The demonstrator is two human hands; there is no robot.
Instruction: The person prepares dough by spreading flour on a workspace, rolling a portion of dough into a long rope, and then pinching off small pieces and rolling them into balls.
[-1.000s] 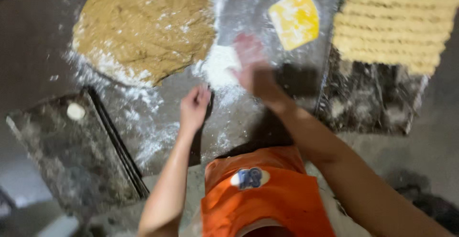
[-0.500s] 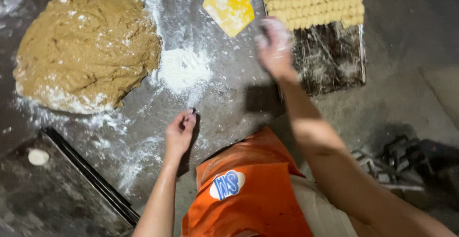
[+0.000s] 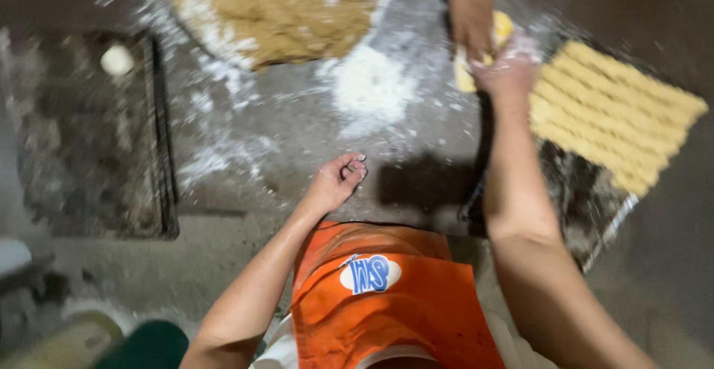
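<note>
**A:** Where's the yellow scraper (image 3: 500,28) now?

**B:** At the far side of the counter (image 3: 312,127), just beside the tray (image 3: 595,213) of ridged dough strips (image 3: 617,112). The right hand (image 3: 509,68), dusted white, is over it and seems to be touching it. The hand is blurred, so I cannot tell whether its fingers are closed round the scraper. Another person's hand (image 3: 470,12) reaches in from the top edge and meets the same scraper.

**A:** And the left hand (image 3: 336,183)?

**B:** Loosely curled, palm up, holding nothing, resting near the counter's edge just above the orange apron (image 3: 387,309).

**A:** What's around them?

**B:** A small heap of flour (image 3: 370,86) between the two hands, the big brown slab of dough (image 3: 279,8) beyond it, and a dark tray (image 3: 89,138) at the left with one small white ball (image 3: 117,59) on it.

**A:** What could go wrong?

**B:** I'd judge the scraper could slip: two floury hands on one thin blade make a poor hold. The right forearm also passes close by the strips, so a careless sweep might flatten the nearest rows or scatter flour.
</note>
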